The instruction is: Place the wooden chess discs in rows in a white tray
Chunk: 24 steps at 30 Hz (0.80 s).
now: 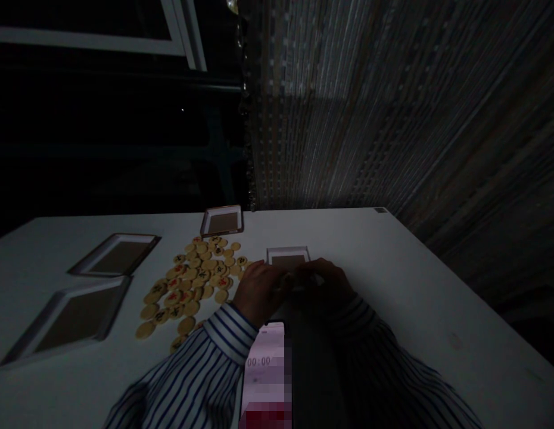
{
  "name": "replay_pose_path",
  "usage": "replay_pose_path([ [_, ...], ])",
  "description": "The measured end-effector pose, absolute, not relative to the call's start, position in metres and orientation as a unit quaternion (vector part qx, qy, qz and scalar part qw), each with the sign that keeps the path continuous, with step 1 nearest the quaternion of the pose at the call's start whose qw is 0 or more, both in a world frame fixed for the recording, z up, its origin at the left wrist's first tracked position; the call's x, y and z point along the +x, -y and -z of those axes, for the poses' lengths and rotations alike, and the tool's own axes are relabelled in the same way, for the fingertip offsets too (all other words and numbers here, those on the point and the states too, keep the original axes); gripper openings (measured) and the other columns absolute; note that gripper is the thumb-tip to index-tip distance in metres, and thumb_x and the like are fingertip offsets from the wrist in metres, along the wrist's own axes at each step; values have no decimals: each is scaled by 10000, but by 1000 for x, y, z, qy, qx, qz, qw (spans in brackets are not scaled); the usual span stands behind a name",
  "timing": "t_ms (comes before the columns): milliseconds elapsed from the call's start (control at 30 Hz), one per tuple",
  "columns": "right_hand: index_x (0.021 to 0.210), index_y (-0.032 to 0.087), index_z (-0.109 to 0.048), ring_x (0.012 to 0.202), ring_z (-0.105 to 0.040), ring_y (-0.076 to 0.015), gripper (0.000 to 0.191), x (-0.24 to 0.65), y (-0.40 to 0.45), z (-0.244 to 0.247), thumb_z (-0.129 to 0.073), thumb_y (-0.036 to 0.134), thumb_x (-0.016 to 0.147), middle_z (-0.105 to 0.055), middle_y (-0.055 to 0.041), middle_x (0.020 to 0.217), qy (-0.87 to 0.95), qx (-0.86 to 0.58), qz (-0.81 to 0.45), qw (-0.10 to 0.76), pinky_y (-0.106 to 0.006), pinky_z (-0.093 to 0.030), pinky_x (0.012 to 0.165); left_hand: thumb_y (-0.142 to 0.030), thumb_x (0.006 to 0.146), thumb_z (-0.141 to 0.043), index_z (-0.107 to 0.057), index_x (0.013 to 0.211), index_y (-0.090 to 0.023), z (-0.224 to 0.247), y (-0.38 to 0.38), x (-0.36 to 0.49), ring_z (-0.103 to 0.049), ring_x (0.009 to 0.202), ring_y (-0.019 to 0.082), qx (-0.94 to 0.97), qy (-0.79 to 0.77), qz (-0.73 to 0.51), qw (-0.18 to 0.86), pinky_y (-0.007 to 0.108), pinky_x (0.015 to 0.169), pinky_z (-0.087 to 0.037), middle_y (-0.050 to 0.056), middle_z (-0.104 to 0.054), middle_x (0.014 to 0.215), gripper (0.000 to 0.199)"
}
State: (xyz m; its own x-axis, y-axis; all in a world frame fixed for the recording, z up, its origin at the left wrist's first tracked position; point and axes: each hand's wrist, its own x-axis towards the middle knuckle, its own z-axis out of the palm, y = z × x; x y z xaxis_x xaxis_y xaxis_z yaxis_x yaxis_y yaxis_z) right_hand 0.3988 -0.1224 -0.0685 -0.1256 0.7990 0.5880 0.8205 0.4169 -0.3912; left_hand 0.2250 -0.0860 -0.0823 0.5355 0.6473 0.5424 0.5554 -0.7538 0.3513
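My left hand point(260, 288) and my right hand point(329, 282) are close together over the near side of a small shallow box point(288, 252) with a pale rim and brown inside. Both have their fingers bent inward and closed. Dim light hides the fingertips, so what they hold, if anything, does not show clearly. To the left of my left hand, many round wooden Chinese chess pieces point(192, 280) lie loosely piled, some showing red or black characters. Below my hands, a lit phone point(264, 381) shows 00:00 on its screen.
Two shallow box trays point(114, 255) lie at the left of the white table point(375, 250), one nearer and one farther. Another tray point(222, 220) stands at the back edge, behind the pieces. A hanging bead-like curtain point(348, 107) rises behind the table. The room is dark.
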Motion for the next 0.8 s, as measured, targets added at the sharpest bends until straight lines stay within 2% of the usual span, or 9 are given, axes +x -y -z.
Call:
replay_pose_path([
  [167,645,199,-651,509,-563,-105,183,393,123,61,-531,275,761,-634,-12,583,772,-524,-9,358,-203,-407,477,-294,798,-492,-608,873,-190,83,87,224,-600,790,169,872,-341,-345,65,410,876,-399,30,-676,820,173],
  [400,716,219,-672,558,-595,-102,149,386,126,59,-531,198,758,-666,-2,652,768,-514,-55,378,-199,-429,501,-279,757,-547,-606,884,-197,84,86,219,-594,809,174,870,-340,-350,70,411,879,-401,32,-669,842,162],
  [567,757,214,-681,609,-611,-125,148,387,127,61,-533,220,754,-678,-17,695,754,-527,-65,387,-225,-459,530,-253,748,-560,-607,886,-188,88,84,218,-590,817,175,872,-329,-355,67,404,885,-395,38,-664,836,160],
  [800,773,231,-684,608,-611,-116,191,389,125,61,-494,239,783,-684,-13,720,749,-518,-134,391,-219,-465,535,-306,784,-529,-617,879,-177,87,85,218,-592,754,173,858,-332,-381,96,328,692,-467,55,-664,791,183],
])
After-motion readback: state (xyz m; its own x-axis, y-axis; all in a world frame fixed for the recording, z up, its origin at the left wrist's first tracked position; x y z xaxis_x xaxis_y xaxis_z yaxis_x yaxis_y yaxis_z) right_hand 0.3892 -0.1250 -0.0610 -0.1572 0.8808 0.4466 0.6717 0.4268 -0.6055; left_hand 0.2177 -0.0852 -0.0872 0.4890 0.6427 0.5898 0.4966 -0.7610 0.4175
